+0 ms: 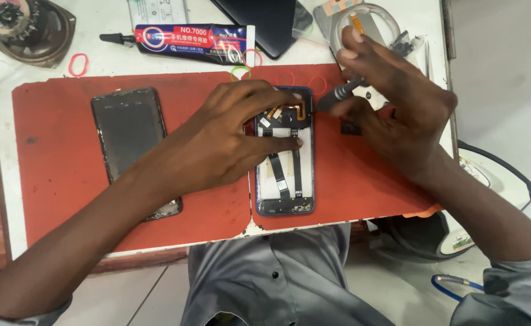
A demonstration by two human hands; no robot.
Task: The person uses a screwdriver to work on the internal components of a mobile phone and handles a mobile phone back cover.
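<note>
Opened phone pinned under left hand, driver held at its top edge

Phone chassis (285,181), back cover off, is laid lengthwise on the red work mat (54,181), directly under the left hand (217,142). Left hand is spread flat and wide; the upper half of the chassis is pressed down by its fingertips (296,142), with the index tip seen on the white inner plate beside two black flex ribbons (280,175). Nothing is gripped by it.

A dark-handled screwdriver (341,93) is held in the right hand (398,115), pinched between thumb and fingers, with the index finger raised. Its tip is pointed at the top right corner of the chassis, near the orange flex cable (289,111). Contact with a screw cannot be told from this view.

Left of the left hand, a separated dark screen panel (134,145) is laid on the same mat, well apart from the chassis. Beyond the left hand's knuckles, a glue tube (187,41) with a black nozzle is laid on the white table (96,72), with coloured rubber bands (78,63) scattered near it. A clear tape roll (386,24) is seen just beyond the right hand's raised finger. A small black part (349,128) is laid on the mat under the right palm.
</note>
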